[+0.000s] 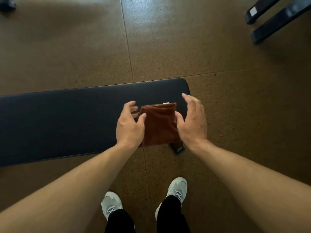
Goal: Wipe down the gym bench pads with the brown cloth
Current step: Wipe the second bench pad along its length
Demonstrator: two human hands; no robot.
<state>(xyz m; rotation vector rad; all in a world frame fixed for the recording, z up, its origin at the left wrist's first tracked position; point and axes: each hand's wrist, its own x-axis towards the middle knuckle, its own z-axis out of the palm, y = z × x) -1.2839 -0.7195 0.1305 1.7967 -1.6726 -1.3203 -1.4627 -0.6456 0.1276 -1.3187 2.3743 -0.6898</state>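
One black bench pad (67, 118) shows, with one folded brown cloth (159, 123) bearing one small white tag (165, 103). Two hands appear: the left hand (129, 126) and the right hand (193, 121). Two pale sneakers (111, 203) and two dark bars (276, 22) complete the count.

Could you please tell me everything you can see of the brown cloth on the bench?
The brown cloth is a rust-brown, soft, towel-like fabric, folded into a rough rectangle with a small white tag at its far edge. It lies flat near the right end of the black bench pad, its near edge at the pad's front edge. The left hand and right hand flank it, fingers spread, neither gripping it.
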